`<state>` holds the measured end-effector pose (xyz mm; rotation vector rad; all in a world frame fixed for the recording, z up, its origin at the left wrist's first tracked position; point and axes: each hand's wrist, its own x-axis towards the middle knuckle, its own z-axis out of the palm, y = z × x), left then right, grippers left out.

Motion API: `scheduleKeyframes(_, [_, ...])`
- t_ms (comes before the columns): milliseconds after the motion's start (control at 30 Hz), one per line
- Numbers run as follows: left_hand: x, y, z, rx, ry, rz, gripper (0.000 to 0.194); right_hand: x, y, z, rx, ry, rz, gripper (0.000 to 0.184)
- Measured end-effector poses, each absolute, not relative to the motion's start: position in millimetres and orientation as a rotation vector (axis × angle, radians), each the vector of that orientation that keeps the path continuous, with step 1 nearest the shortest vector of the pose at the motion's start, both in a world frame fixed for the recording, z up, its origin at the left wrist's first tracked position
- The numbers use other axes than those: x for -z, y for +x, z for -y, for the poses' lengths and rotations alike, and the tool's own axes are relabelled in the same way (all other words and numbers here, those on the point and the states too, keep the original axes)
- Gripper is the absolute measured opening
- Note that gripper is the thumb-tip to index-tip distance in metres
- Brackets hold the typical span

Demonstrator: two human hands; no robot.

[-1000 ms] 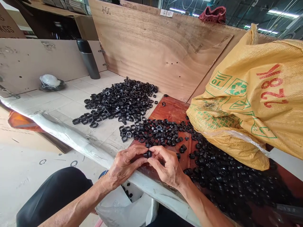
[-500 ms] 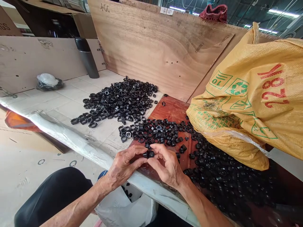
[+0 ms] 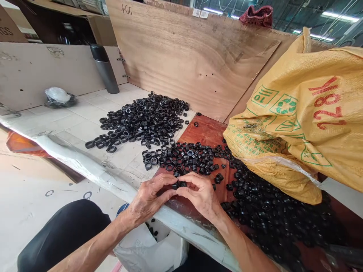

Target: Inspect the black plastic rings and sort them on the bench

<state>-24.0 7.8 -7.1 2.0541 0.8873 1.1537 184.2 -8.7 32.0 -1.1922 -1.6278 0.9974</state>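
Note:
My left hand (image 3: pixel 149 196) and my right hand (image 3: pixel 198 194) meet at the table's near edge, both pinched on a small black plastic ring part (image 3: pixel 179 184) held between the fingertips. Just beyond them lies a loose spread of black rings (image 3: pixel 184 156) on a red-brown board (image 3: pixel 205 132). A larger heap of black rings (image 3: pixel 144 121) rests on the white tiled surface (image 3: pixel 82 121) further back left. More black rings (image 3: pixel 269 211) spill out from under the yellow sack to my right.
A big yellow woven sack (image 3: pixel 309 117) fills the right side. Plywood panels (image 3: pixel 187 56) wall the back. A dark cylindrical flask (image 3: pixel 104 70) and a small tied plastic bag (image 3: pixel 58 96) stand at the back left. A white plastic bag (image 3: pixel 159 249) hangs below the table edge.
The hands have shifted slightly up and away, still working the same black ring between the fingertips. The piles have not moved.

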Motion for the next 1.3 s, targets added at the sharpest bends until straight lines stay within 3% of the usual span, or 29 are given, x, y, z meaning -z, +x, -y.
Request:
scheduleKeyframes(167, [7.4, -24.7, -8.3, -1.136, 2.061, -0.902, 0.027, -30.1, 184.1, 9.8, -1.163, -1.196, 1.446, 0.031])
scheduleKeyframes(233, [7.8, -25.2, -8.2, -1.134, 2.064, -0.906, 0.027, -27.0, 184.2, 10.0, -1.219, -1.228, 1.384, 0.028])
scheduleKeyframes(400, [5.7, -24.9, -8.2, -1.171, 2.033, -0.893, 0.025, -27.6, 184.7, 10.3, -1.009, -1.136, 1.604, 0.017])
scheduleKeyframes(567, [-1.2, -22.9, -8.1, -1.23, 1.986, -0.911, 0.023, -29.3, 185.7, 13.7, -1.012, -1.096, 1.689, 0.027])
scheduleKeyframes(767, [-1.0, -22.4, -9.6, -1.221, 2.05, -0.903, 0.024, -25.2, 185.9, 11.1, -0.909, -1.109, 1.634, 0.014])
scheduleKeyframes(1133, [-4.2, -23.0, -9.6, -1.255, 2.071, -0.778, 0.027, -12.6, 185.4, 13.1, -0.88, -1.198, 1.669, 0.023])
scheduleKeyframes(1300, [-1.9, -24.2, -8.5, -1.227, 2.039, -0.812, 0.027, -18.4, 186.6, 16.2, -0.808, -1.128, 1.824, 0.019])
